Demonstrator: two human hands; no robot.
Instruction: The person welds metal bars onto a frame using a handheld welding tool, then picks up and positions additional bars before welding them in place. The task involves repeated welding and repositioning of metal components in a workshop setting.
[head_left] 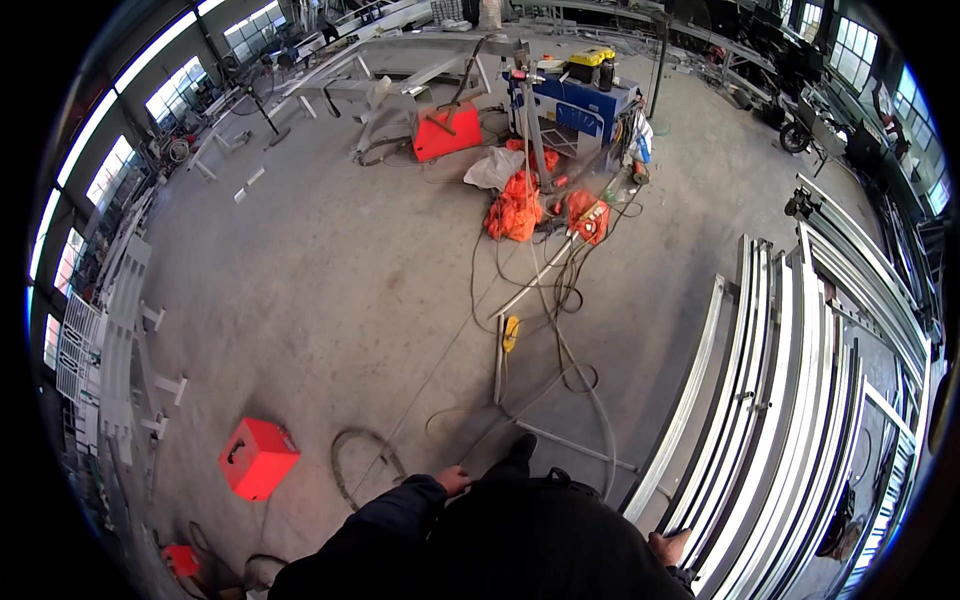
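My left hand point(454, 481) hangs low beside my dark-clothed body, over the concrete floor. Its fingers are small and partly hidden, so whether they hold anything cannot be made out. At the lower right, my right hand point(669, 547) is on the near end of a long silvery metal profile point(722, 400), its fingers closed over the edge. That profile lies in a row of several similar long profiles point(792, 420) stretching away on my right. My dark shoe point(518, 455) shows just ahead of my body.
Cables point(575, 300) and a thin pale bar point(540, 275) lie across the floor ahead. Beyond stands a blue machine point(570, 105) with orange bags point(515, 208) beside it. One red box point(258, 458) sits at left, another red box point(447, 132) farther off. White metal frames point(125, 330) line the left.
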